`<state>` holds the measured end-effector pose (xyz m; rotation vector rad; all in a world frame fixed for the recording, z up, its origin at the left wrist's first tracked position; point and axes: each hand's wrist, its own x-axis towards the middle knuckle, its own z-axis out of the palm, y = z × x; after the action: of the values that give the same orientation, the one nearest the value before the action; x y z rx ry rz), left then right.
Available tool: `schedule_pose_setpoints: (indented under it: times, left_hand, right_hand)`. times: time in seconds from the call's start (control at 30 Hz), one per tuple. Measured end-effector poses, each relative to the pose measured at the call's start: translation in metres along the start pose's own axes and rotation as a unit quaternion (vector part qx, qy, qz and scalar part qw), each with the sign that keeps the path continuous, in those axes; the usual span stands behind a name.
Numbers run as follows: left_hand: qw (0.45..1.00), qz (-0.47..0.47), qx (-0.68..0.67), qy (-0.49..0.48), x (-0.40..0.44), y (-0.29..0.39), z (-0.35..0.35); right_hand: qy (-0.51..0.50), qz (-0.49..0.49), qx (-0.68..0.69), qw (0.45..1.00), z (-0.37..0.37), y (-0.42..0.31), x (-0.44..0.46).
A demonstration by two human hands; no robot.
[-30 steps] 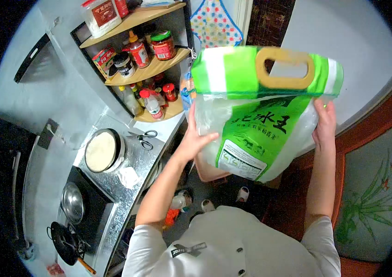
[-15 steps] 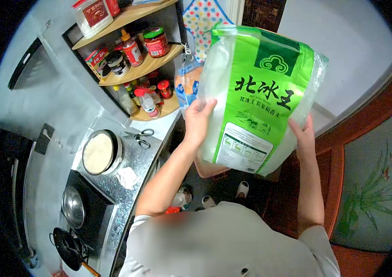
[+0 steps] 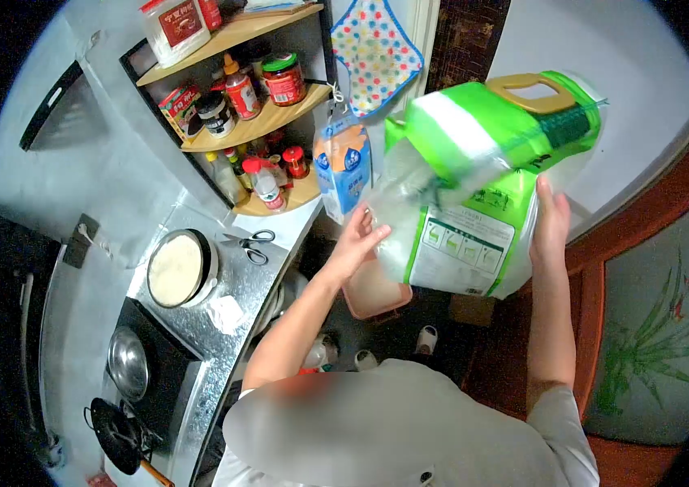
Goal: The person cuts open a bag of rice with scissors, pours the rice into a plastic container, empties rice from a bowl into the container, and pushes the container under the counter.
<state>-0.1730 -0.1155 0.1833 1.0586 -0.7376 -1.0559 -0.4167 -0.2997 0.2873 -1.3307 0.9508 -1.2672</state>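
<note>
A green and clear plastic rice bag with Chinese print is held up before my chest. Its upper part is folded over, and a tan handle shows at the top. My left hand grips the bag's left side, thumb in front. At the right edge my right hand holds it, with some fingers hidden behind the plastic. Below the bag, on the floor, stands a pink-rimmed tub with pale contents, partly covered by the bag.
On the left, a metal counter carries scissors, a round pan with a pale flatbread, and a stove with a wok. A corner shelf holds jars and bottles. A wooden-framed door stands at right.
The bag's top has folded over, bringing the handle into view and hiding the large print. Both hands have shifted slightly, and more of the tub below shows.
</note>
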Motion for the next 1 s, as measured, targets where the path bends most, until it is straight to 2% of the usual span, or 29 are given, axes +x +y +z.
schedule_pose_setpoints:
  times: [0.07, 0.13, 0.2, 0.27, 0.33, 0.4, 0.47, 0.57, 0.63, 0.67, 0.77, 0.83, 0.97, 1.0]
  left_hand:
    - [0.999, -0.032, -0.031, -0.011, -0.002, -0.010, -0.007]
    - [0.997, 0.010, 0.071, -0.013, 0.000, -0.021, -0.019]
    - [0.995, 0.031, 0.086, -0.040, 0.001, -0.035, -0.030]
    - [0.997, -0.025, -0.053, -0.042, -0.001, -0.053, -0.036]
    - [0.994, -0.043, -0.080, -0.065, -0.005, -0.064, -0.034]
    - [0.985, -0.082, -0.137, -0.060, -0.010, -0.078, -0.033]
    - [0.986, -0.062, -0.152, -0.041, -0.014, -0.074, -0.031]
    - [0.993, -0.091, -0.016, -0.068, -0.027, -0.045, -0.023]
    - [0.998, -0.017, 0.002, -0.061, -0.025, -0.051, -0.017]
    - [0.998, -0.018, 0.002, -0.060, -0.025, -0.051, -0.016]
    - [0.999, -0.014, 0.041, -0.026, -0.027, -0.041, -0.011]
    - [0.994, -0.057, 0.082, 0.033, -0.025, -0.038, -0.014]
    - [0.999, -0.017, 0.042, -0.012, -0.034, -0.030, -0.015]
    - [0.999, -0.010, -0.030, -0.020, -0.039, -0.026, -0.012]
  right_hand:
    - [0.006, 0.005, -0.013, 1.000, 0.004, -0.011, 0.001]
    - [0.015, 0.017, -0.027, 0.999, 0.007, -0.015, 0.004]
    - [0.034, 0.026, 0.109, 0.993, 0.006, -0.016, 0.013]
    - [-0.003, 0.035, 0.099, 0.994, -0.002, -0.017, 0.014]
    - [-0.002, 0.064, 0.146, 0.987, -0.006, -0.013, 0.020]
    - [0.008, 0.095, 0.120, 0.988, -0.017, -0.001, 0.032]
    - [0.014, 0.113, 0.155, 0.981, -0.028, 0.015, 0.043]
    - [0.028, 0.110, 0.167, 0.979, -0.043, 0.028, 0.052]
    - [0.039, 0.119, 0.180, 0.976, -0.041, 0.029, 0.048]
    - [0.018, 0.128, 0.200, 0.971, -0.041, 0.027, 0.046]
    - [-0.002, 0.125, 0.190, 0.974, -0.043, 0.027, 0.043]
    - [-0.001, 0.112, 0.160, 0.981, -0.046, 0.028, 0.038]
    - [-0.002, 0.095, 0.170, 0.981, -0.045, 0.034, 0.042]
    - [-0.003, 0.096, 0.185, 0.978, -0.047, 0.035, 0.044]
